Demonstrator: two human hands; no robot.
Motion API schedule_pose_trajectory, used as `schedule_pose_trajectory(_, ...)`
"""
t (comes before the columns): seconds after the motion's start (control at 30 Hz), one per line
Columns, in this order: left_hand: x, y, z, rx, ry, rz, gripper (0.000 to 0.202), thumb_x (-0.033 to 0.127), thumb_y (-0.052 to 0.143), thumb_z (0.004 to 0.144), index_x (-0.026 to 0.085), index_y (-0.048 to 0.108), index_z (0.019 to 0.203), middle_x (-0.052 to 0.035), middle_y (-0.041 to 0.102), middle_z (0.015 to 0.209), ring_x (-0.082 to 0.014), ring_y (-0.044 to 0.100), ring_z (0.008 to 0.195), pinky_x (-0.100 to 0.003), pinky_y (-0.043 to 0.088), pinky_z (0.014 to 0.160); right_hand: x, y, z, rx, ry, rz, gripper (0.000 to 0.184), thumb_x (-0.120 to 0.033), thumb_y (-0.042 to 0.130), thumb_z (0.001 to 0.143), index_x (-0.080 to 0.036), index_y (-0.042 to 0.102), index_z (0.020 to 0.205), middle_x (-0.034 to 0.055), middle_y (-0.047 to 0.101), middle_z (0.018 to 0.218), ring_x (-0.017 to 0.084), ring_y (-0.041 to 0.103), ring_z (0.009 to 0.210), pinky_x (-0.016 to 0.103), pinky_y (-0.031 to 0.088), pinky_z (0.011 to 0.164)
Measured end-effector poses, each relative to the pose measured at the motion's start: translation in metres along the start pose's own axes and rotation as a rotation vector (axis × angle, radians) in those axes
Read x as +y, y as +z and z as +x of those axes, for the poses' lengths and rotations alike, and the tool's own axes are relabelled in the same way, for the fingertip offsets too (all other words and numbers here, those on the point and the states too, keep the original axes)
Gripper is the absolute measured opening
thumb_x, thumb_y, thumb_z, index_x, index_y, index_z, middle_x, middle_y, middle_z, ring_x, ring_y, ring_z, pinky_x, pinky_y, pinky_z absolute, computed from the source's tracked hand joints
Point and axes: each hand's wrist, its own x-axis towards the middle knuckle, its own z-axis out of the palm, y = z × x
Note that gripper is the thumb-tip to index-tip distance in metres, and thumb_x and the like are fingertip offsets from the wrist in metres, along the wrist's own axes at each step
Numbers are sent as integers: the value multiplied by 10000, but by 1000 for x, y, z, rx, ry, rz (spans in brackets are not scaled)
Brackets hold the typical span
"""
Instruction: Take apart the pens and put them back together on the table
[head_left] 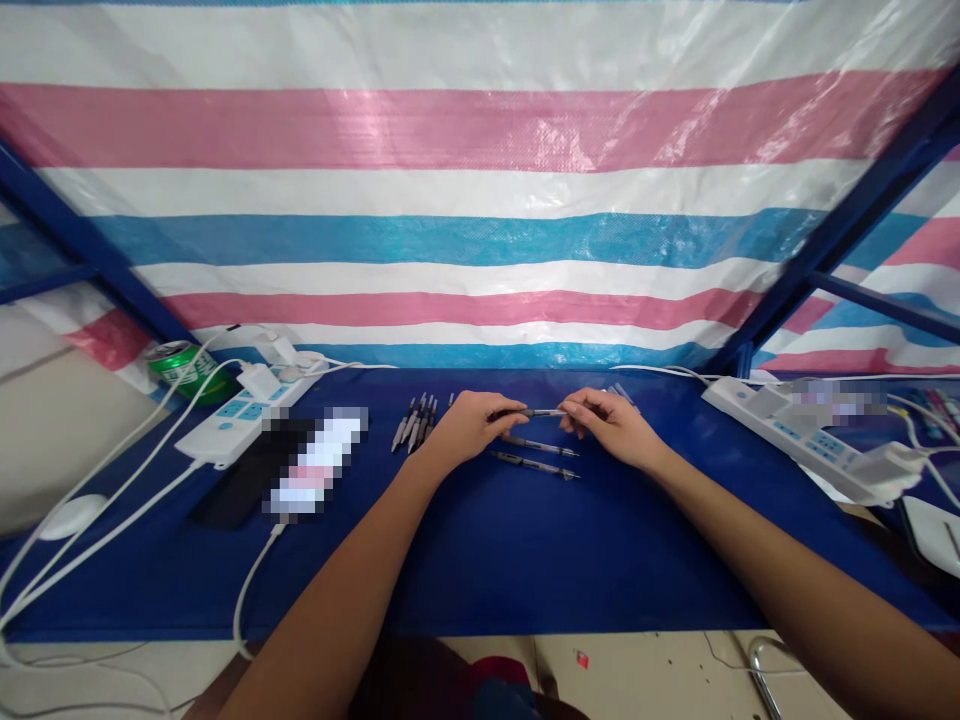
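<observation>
Both my hands are raised a little over the blue table, with a slim pen held level between them. My left hand pinches its dark left end between thumb and fingers. On its paler right end, the fingers of my right hand are closed. Just below the hands, two more pens lie roughly parallel on the table, tips pointing right. Several grey and black pens lie side by side left of my left hand. Behind my right hand, some clear slender pieces are partly hidden.
A power strip with plugs, a green can and a lit phone on a cable are at the left. Another power strip lies at the right. Striped plastic sheeting hangs behind the table.
</observation>
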Motion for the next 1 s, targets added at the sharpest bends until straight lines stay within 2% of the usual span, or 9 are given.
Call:
schedule_pose_trajectory(0.1,2,0,0,8,11,17,229,342,681,1021,236,830,1158,-20,810,863,-189,752,821,-299,553,813,0,1,0,30,-31,-6,378,-585,772,909,-268,722,1110,60,771,1069,230,711,904,387,605,794)
schedule_pose_trajectory(0.23,3,0,0,14,16,18,229,338,674,1023,235,826,1160,-25,811,873,-189,749,822,-298,549,800,1,5,0,2,-11,31,376,-591,706,959,-257,712,1132,59,770,1018,212,711,842,377,610,762)
schedule_pose_trajectory(0.4,5,3,1,3,22,22,244,359,668,1021,238,826,1162,-35,815,895,-199,750,842,-306,554,799,1,8,-1,21,-17,34,376,-588,708,954,-279,712,1168,59,777,1048,231,734,891,390,625,778)
schedule_pose_trajectory(0.53,5,5,1,1,14,24,245,358,667,1019,235,827,1157,-36,819,901,-198,752,833,-308,557,797,0,9,-1,13,-23,33,381,-556,746,936,-283,708,1201,59,780,1092,242,744,959,408,628,848)
schedule_pose_trajectory(0.63,4,6,1,-1,11,30,247,379,680,1010,244,826,1155,-38,826,940,-205,759,861,-306,563,809,1,9,-2,-13,-22,26,343,-559,676,986,-279,714,1181,56,780,1042,229,740,884,410,627,820)
schedule_pose_trajectory(0.8,-1,5,0,-7,0,40,234,372,667,1012,245,817,1138,-49,825,1058,-222,757,965,-312,568,846,5,2,1,86,-104,-104,318,-515,789,904,-276,733,1106,67,769,1147,267,726,1034,455,590,964)
schedule_pose_trajectory(1.0,-4,-1,0,77,-4,113,169,294,665,987,232,759,1112,-60,776,1144,-239,703,1069,-388,543,989,7,-13,3,145,-154,-180,268,-466,744,929,-279,704,1117,74,760,1197,268,734,1042,456,599,955)
